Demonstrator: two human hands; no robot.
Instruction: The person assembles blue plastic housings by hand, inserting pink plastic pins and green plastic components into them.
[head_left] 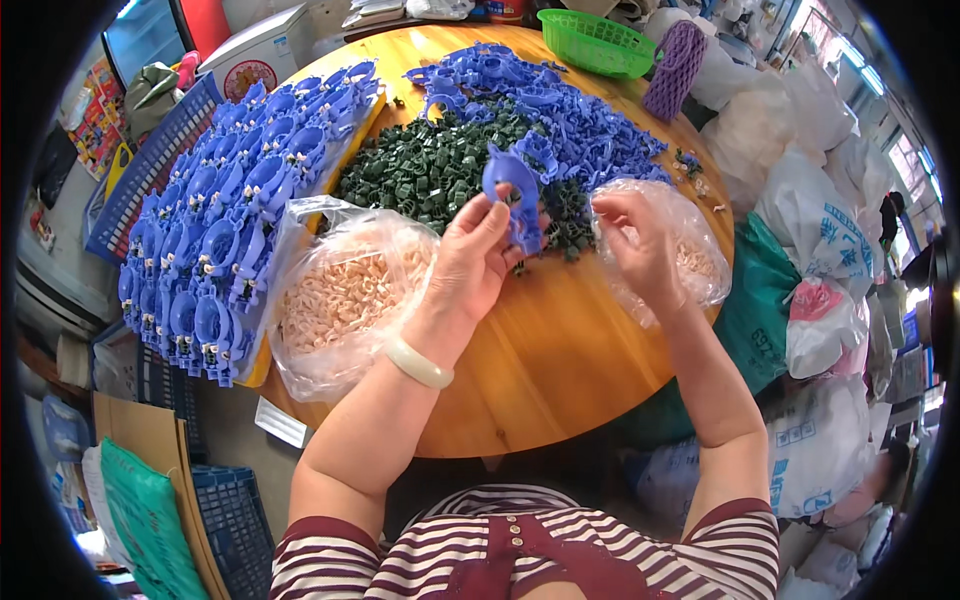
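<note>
My left hand (pixel 478 250) holds up a blue plastic part (pixel 524 190) with a curved, ring-like top, gripping it between thumb and fingers. Over the clear bag (pixel 708 225) on the right, my right hand (pixel 632 240) is bent, its fingertips drawn together; whether a small piece is between them cannot be seen. Small beige pieces (pixel 695 262) lie in that bag. Beyond my hands is a heap of dark green plastic clips (pixel 425 165), with a pile of loose blue parts (pixel 595 125) behind it. A larger open bag of beige pieces (pixel 345 295) sits beside my left forearm.
Stacked rows of blue parts (pixel 215 235) stand on a yellow-edged tray at the table's left. A green basket (pixel 597 45) and a purple bundle (pixel 676 70) are at the far edge. Full plastic bags (pixel 815 235) crowd the right side; blue crates (pixel 232 515) stand at lower left.
</note>
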